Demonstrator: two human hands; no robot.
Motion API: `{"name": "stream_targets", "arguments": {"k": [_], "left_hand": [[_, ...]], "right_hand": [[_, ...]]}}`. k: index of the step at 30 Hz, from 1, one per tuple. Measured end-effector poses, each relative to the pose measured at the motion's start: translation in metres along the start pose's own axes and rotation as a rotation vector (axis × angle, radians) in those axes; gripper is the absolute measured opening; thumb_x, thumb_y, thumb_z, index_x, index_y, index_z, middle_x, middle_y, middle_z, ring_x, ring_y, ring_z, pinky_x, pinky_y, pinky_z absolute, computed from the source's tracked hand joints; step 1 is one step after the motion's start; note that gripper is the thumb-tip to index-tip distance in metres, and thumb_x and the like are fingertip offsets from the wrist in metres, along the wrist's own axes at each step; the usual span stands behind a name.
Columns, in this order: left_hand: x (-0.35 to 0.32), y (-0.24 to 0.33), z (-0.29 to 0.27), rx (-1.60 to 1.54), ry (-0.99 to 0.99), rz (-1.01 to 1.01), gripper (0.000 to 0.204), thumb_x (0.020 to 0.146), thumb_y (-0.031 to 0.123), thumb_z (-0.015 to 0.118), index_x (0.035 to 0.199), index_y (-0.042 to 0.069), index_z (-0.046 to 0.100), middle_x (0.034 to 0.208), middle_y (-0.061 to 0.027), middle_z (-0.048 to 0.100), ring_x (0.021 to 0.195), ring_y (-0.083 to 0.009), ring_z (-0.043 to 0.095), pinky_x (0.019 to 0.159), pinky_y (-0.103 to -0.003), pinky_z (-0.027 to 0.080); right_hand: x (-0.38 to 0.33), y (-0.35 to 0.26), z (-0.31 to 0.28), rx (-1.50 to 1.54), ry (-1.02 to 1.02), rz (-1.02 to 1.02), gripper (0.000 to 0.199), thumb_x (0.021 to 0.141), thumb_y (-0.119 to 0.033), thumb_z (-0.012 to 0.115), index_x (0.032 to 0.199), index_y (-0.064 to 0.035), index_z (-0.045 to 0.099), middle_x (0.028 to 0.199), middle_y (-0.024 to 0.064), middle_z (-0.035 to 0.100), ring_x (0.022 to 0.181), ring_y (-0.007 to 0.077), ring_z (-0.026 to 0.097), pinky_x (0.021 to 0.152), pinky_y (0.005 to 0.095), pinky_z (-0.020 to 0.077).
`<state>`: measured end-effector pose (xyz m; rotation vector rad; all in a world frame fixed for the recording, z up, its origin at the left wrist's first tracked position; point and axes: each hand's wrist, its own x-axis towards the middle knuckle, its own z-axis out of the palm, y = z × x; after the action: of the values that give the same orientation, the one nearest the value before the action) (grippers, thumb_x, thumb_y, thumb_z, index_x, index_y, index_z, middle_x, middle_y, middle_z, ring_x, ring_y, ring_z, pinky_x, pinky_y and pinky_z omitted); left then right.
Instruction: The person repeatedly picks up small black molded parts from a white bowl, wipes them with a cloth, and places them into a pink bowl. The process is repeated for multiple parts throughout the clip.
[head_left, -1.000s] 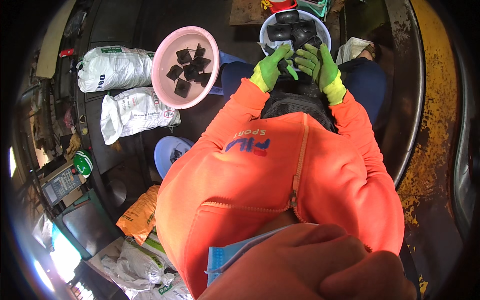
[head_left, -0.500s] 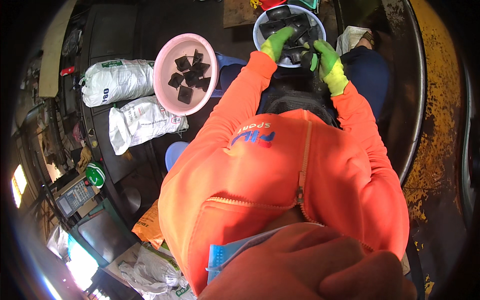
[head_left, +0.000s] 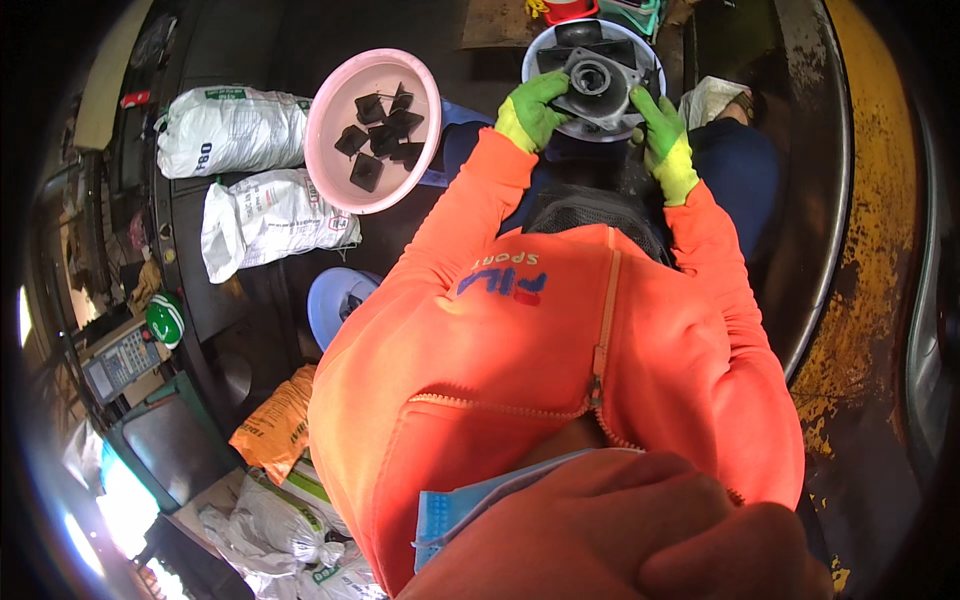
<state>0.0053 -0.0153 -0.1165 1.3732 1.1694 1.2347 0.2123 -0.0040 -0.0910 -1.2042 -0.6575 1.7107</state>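
Note:
Between my hands is a black moulded part (head_left: pixel 590 82) with a square flange and a raised round ring in its middle. My left hand (head_left: pixel 535 106), in a green and yellow glove, grips its left edge. On the opposite edge my right hand (head_left: pixel 660 128), gloved the same way, has its fingers closed at the corner. A small dark thing shows by the right fingers, too unclear to name. The part is held over a pale blue-white basin (head_left: pixel 529 62), where more black parts (head_left: pixel 615 50) lie behind it.
To the left stands a pink basin (head_left: pixel 318 140) with several small black pieces (head_left: pixel 384 140). Beyond it lie white sacks (head_left: pixel 235 130). A blue basin (head_left: pixel 328 302) is by my left side, with an orange sack (head_left: pixel 275 425) nearby. Rust-marked yellow metal (head_left: pixel 865 260) runs along the right.
My hands were down among the black parts in the basin. Now one part is raised between them with its ring facing up. The view has shifted slightly.

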Motion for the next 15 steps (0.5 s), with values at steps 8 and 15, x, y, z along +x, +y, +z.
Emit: {"name": "stream_targets", "arguments": {"k": [8,15], "left_hand": [[-0.015,0.089,0.002,0.617,-0.164,0.402,0.079,0.06,0.018,0.085,0.13,0.002,0.051,0.138,-0.0168,0.046,0.134,-0.033,0.037,0.106,-0.044,0.036],[-0.014,0.116,0.017,-0.058,-0.025,0.181,0.061,0.059,0.015,0.087,0.114,0.005,0.061,0.115,-0.0089,0.061,0.11,-0.0222,0.057,0.092,-0.036,0.048]], "right_hand": [[-0.053,-0.028,0.024,-0.047,-0.201,-0.187,0.026,0.095,-0.023,0.053,0.105,-0.0005,0.06,0.081,0.0034,0.062,0.061,0.0104,0.053,0.056,0.0229,0.0424],[-0.057,-0.021,0.001,0.057,-0.202,-0.012,0.034,0.099,-0.033,0.045,0.116,-0.0061,0.055,0.076,0.0006,0.056,0.055,0.0083,0.046,0.052,0.0236,0.0391]]}}
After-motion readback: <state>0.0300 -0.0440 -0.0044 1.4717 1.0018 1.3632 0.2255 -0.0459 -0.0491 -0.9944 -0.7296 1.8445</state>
